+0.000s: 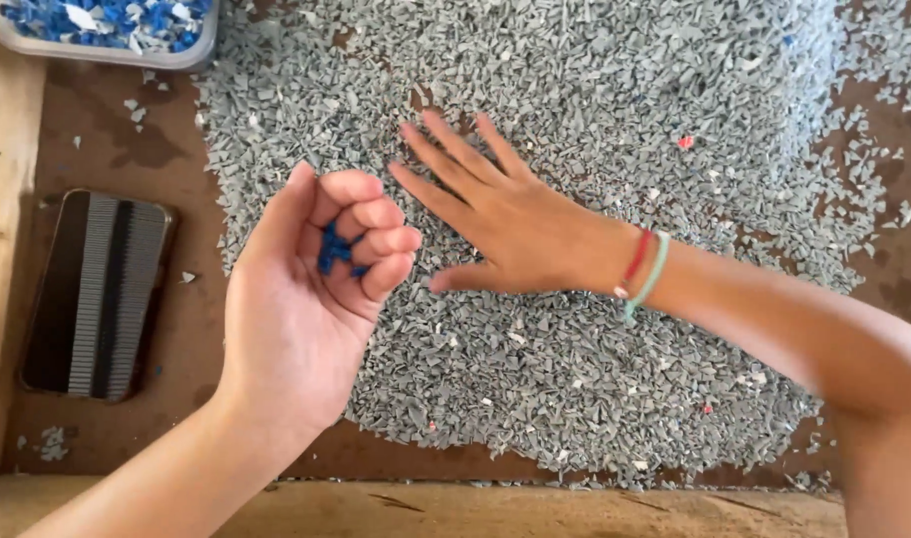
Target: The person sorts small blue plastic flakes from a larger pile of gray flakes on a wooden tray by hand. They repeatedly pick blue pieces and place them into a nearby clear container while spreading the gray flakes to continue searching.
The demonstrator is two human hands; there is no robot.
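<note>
Nearest to me runs the pale wooden edge (535,508) of the work surface, and behind it begins the dark brown board (166,329) on which everything lies.

My left hand (311,299) is raised above this board, palm turned up, and the fingers curl over into a loose cup. Inside the cup I hold a few small blue plastic chips (334,249); they sit between my bent fingers and the palm, partly hidden by the fingertips.

To the left of this hand, well apart from it, a dark rectangular phone with a grey ribbed case (102,294) lies flat on the board.

My right hand (505,224) is a little farther out. It lies flat with the palm down on the wide heap of small grey plastic chips (595,130), the fingers spread and stretched, gripping nothing. On its wrist I wear thin red and pale green string bracelets (643,267).

The grey heap covers most of the board and has some white and red bits mixed in.

At the far left corner stands a grey plastic tray (191,52) with blue and white chips in it, cut off by the picture edge.
</note>
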